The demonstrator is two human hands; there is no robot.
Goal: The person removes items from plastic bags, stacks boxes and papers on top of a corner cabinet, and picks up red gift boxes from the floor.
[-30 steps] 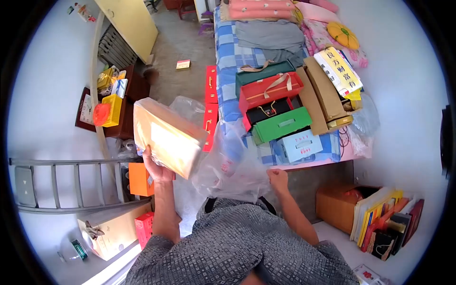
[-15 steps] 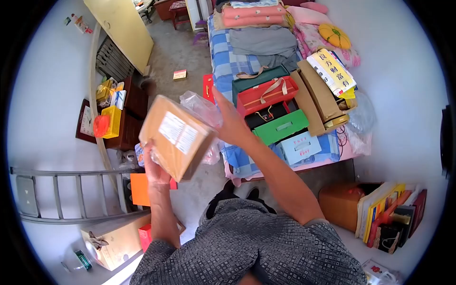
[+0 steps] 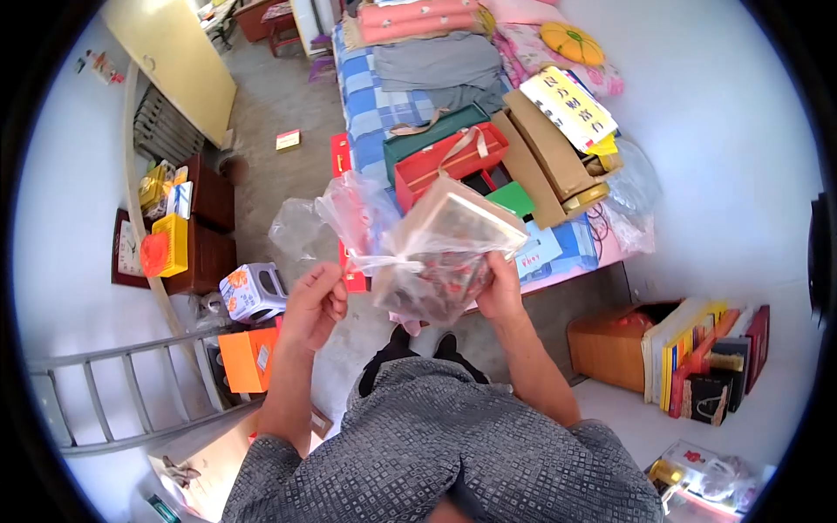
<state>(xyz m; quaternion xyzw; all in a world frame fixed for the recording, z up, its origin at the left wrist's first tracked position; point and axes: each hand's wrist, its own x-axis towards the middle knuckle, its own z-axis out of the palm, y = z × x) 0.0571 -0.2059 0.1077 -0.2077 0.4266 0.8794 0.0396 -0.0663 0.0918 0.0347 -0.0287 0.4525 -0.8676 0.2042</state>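
Box in slick film looks stiff; I would support its rigid edges. Right hand clasps its side; left hand curls near the knot, hold unclear.

Box in right hand (bagged)

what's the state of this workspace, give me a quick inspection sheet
surface: bed with blue checked cover, crowded with boxes
job's things: cardboard carton partly inside clear plastic bag, held up off the bed
clutter: open red box, flapped brown box, orange box on the floor
hands: right hand grips the carton's side; left hand curled near the bag, contact unclear
cables: thin cord looped at the bed's edge
surroundings: ladder at left, books at right
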